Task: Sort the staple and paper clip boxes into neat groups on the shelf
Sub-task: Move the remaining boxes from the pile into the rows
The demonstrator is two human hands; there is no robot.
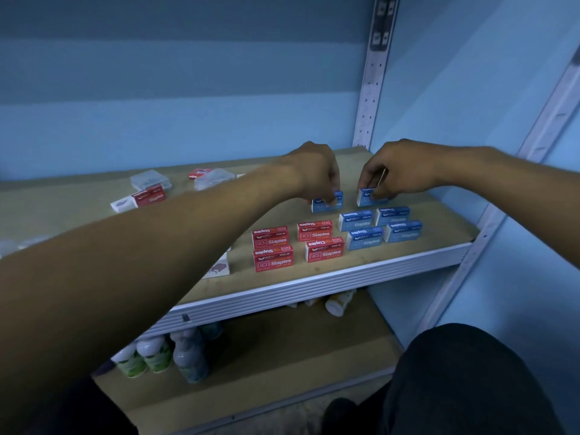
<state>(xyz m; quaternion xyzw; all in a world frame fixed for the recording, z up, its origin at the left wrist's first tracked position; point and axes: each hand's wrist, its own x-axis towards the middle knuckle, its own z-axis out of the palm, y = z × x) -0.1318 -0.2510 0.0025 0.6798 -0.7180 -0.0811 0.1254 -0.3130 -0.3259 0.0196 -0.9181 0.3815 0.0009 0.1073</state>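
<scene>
Blue staple boxes sit at the right end of the shelf (408,265), head view. Both hands are at the back row of that group. Left hand (317,171) comes in from the left w/ fingers curled down, pinching the back-left blue box (326,204). Right hand (397,171) grips the back-right blue box (368,197), thumb on its front face, fingers over the top. The two boxes stand apart, a gap between them.

In front of them, four more blue boxes (356,219) sit in a tidy 2x2 block, labels facing fwd. Just left of that block, four red staple boxes (273,260) form a looser 2x2 group nr the shelf's front edge.

Further left & back on the shelf: a lone red box (150,196) lying beside a white box (122,205), clear plastic cases (150,180) behind it, another small red item (198,173) nr the back. A white box w/ a purple print (218,269) shows partly under the left forearm.

Lower shelf (282,356) holds small bottles (163,356) w/ white caps at left, one more bottle (337,304) lying on its side further back. Dark-clothed knee (464,381) at bottom right.
</scene>
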